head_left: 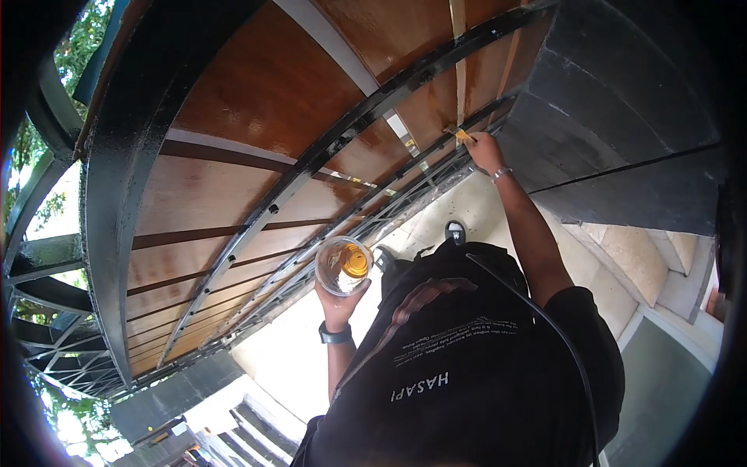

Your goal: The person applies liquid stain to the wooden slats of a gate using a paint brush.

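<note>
My left hand (339,306) is wrapped round a clear plastic cup (320,268) with amber liquid (355,261) in it. Out to the upper right, my right hand (484,152) grips a paintbrush by its yellow handle (464,136). The bristle end meets a brown wooden panel (436,109) close to a black metal bar, and its tip is hard to make out. Glossy, darker wood (264,78) shows on the upper panels, while the lower slats (202,194) look paler.
Black metal bars (311,159) run across the wooden panels. A dark wall (615,101) stands at the right, with pale stone steps (630,253) below it. Light floor tiles (272,362) lie around my shoes (455,231). Open metalwork (47,272) and foliage show at the left.
</note>
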A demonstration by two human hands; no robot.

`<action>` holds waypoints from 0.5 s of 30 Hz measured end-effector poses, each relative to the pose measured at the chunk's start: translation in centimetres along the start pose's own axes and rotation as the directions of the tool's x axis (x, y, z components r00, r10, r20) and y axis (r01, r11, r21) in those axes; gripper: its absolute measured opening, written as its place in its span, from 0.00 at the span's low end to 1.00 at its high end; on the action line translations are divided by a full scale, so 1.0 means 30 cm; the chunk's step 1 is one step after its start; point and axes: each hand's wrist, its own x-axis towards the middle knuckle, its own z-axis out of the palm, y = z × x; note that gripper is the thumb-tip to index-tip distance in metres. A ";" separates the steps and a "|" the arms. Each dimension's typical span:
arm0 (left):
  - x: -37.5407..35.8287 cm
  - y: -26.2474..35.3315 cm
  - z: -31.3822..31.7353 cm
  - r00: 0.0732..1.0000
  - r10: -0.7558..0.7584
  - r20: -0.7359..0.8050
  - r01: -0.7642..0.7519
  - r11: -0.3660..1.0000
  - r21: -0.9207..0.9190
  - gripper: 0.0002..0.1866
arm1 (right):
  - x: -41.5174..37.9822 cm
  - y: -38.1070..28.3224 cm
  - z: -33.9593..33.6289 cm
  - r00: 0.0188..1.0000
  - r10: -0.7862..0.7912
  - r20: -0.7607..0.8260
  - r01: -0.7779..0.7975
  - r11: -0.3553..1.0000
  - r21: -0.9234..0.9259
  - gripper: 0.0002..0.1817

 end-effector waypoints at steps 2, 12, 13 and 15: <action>0.002 -0.005 0.000 1.000 0.004 -0.016 -0.004 1.000 -0.020 0.48 | -0.022 -0.026 -0.068 0.998 -0.025 -0.065 0.039 0.973 0.226 0.11; 0.018 0.025 0.034 1.000 0.004 -0.009 -0.004 1.000 -0.028 0.46 | -0.013 0.020 0.075 0.990 0.140 -0.006 -0.139 0.989 0.055 0.11; 0.020 0.020 0.033 1.000 0.001 -0.005 -0.002 0.999 -0.046 0.47 | -0.006 0.012 0.078 0.990 0.142 -0.002 -0.142 0.988 0.059 0.11; 0.022 0.028 0.033 1.000 -0.003 -0.006 0.003 0.999 -0.038 0.47 | 0.012 0.000 0.052 0.999 0.032 0.005 -0.033 0.995 0.094 0.12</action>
